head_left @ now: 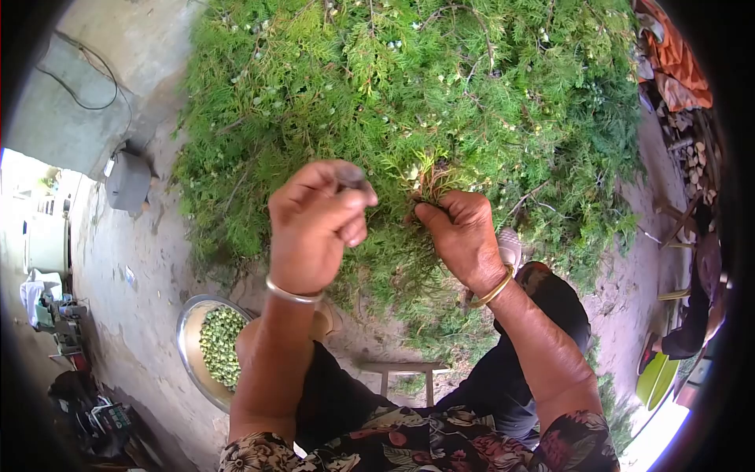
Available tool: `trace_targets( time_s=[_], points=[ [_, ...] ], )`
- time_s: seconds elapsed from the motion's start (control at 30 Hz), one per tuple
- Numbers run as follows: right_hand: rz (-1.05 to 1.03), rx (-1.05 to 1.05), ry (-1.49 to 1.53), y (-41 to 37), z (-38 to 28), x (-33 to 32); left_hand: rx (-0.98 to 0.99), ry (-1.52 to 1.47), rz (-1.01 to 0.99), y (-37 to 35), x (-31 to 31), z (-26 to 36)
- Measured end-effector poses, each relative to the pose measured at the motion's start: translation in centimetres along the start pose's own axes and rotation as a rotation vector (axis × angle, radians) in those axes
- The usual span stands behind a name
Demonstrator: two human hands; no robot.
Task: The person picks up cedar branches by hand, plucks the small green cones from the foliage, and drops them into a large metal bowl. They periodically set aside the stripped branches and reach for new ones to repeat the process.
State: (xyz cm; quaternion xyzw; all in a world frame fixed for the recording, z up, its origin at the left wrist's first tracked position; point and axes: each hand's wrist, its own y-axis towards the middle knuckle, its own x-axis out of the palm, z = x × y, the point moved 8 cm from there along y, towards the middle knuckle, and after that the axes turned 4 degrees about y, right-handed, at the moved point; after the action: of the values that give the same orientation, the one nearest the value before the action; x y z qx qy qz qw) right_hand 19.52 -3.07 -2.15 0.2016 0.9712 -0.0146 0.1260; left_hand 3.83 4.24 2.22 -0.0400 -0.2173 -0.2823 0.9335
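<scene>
A big heap of cut evergreen branches [338, 94], with flat scaly leaves and small pale green cones, lies in front of me. My right hand [465, 236], with a bangle on its wrist, pinches the stem of an evergreen sprig [427, 171] between thumb and fingers. To its left, my left hand [316, 224] is raised over the heap, apart from the sprig. Its fingers are curled in and slightly blurred; a dark patch shows at the fingertips, and I cannot make out whether something is held.
A metal basin [185, 340] of green cones [222, 346] stands by my left leg. Between my legs is a wooden stool [405, 367]. Firewood [694, 169] and an orange cloth [683, 71] lie at the right. Another person's leg [692, 334] shows near a green basin [657, 379].
</scene>
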Motion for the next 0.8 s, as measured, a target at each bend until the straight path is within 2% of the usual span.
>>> trace_targets(
  time_s=[0.03, 0.1, 0.17, 0.27, 0.33, 0.37, 0.43, 0.5, 0.57, 0.6, 0.67, 0.73, 0.8],
  points=[
    [-0.003, 0.001, -0.001, -0.1, -0.2, 0.2, 0.006, 0.230, 0.062, -0.3, 0.3, 0.0],
    [0.021, -0.090, -0.015, -0.5, -1.5, 0.4, 0.165, 0.672, 0.152, -0.4, 1.4, 0.5],
    [0.000, -0.112, -0.061, -0.8, -2.2, 0.9, 0.304, 0.802, 0.211, -0.4, 1.9, 0.0],
    [-0.016, -0.158, -0.116, -0.9, -2.3, 1.6, 0.285, 0.952, 0.155, 0.1, 1.4, -0.9],
    [-0.014, -0.179, -0.125, -1.0, -2.5, 1.6, 0.161, 0.812, 0.170, 0.3, 0.3, -1.4],
    [-0.022, -0.182, -0.115, -0.9, -2.7, 1.6, 0.160, 0.812, 0.169, 0.2, 0.4, -1.0],
    [-0.031, -0.183, -0.107, -1.0, -2.6, 1.5, 0.016, 0.614, 0.274, -0.2, -0.3, -0.7],
    [-0.003, -0.106, -0.089, -0.9, -1.7, 1.2, -0.043, 0.326, 0.353, -0.2, -1.8, -0.4],
    [-0.019, -0.094, -0.082, -1.0, -1.4, 1.1, -0.012, 0.020, 0.199, 0.3, -2.8, 0.6],
    [-0.038, -0.084, -0.076, -0.9, -1.3, 1.1, -0.010, 0.019, 0.200, 0.4, -2.9, 0.7],
    [-0.035, -0.103, -0.083, -0.9, -0.9, 1.0, -0.140, -0.224, 0.112, 0.5, -2.1, -0.2],
    [-0.036, -0.124, -0.084, -0.5, -0.8, 0.7, -0.178, -0.216, 0.067, 0.1, -1.7, -1.2],
    [-0.062, -0.002, 0.191, 0.2, 0.1, 0.3, -0.237, -0.198, -0.026, -0.2, -1.2, -2.3]
  ],
)
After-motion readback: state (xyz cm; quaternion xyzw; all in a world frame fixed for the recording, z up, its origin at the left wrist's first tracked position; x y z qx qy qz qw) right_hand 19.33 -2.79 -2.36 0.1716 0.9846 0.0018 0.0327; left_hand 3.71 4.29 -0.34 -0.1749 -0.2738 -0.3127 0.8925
